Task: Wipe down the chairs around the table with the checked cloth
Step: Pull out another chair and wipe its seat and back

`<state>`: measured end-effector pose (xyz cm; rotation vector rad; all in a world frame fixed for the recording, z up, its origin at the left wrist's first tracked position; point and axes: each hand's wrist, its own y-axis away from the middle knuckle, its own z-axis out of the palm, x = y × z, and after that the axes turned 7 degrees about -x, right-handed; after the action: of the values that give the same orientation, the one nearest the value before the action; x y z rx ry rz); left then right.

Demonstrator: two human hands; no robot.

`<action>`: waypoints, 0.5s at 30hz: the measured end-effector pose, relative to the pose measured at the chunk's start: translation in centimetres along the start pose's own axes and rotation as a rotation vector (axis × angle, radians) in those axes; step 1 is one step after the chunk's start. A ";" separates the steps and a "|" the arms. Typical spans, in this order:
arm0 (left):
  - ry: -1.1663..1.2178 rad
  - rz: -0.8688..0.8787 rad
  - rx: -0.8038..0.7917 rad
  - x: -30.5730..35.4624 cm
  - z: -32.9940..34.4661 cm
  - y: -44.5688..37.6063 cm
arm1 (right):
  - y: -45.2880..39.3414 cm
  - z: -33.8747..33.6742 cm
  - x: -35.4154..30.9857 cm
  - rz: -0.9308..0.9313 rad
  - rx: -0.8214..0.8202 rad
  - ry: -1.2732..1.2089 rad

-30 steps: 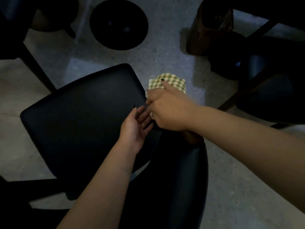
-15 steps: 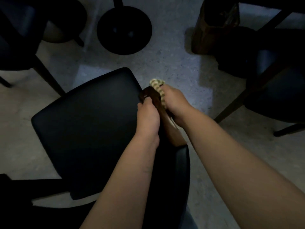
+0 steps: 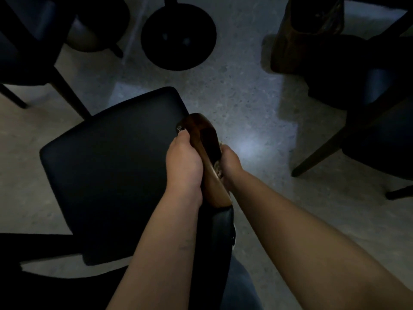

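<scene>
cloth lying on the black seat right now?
No. The checked cloth is pinched by the right hand against the wooden chair frame, off the black seat.

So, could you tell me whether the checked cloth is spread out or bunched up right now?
Bunched up: only small bits of the checked cloth show between the right hand and the wooden chair frame.

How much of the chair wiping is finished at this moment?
Nothing shows as finished. In hand: the left hand grips the wooden chair post, while the right hand presses the checked cloth on its far side. Left: the other chairs.
</scene>
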<state>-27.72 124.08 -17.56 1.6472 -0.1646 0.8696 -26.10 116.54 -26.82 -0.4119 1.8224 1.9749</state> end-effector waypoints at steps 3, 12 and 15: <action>0.022 0.023 -0.001 0.1 0.1 0.5 | 2.1 0.0 -0.9 -0.138 0.025 0.044; -0.075 0.087 0.004 0.4 0.2 1.3 | 12.1 0.8 -4.1 -0.271 -0.123 0.154; -0.137 0.123 -0.041 0.3 0.1 2.1 | 13.3 1.5 -4.4 -0.342 -0.107 0.353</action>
<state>-28.60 123.54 -15.74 1.6720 -0.3794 0.8400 -28.69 116.85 -12.97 -1.0880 1.7003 1.8477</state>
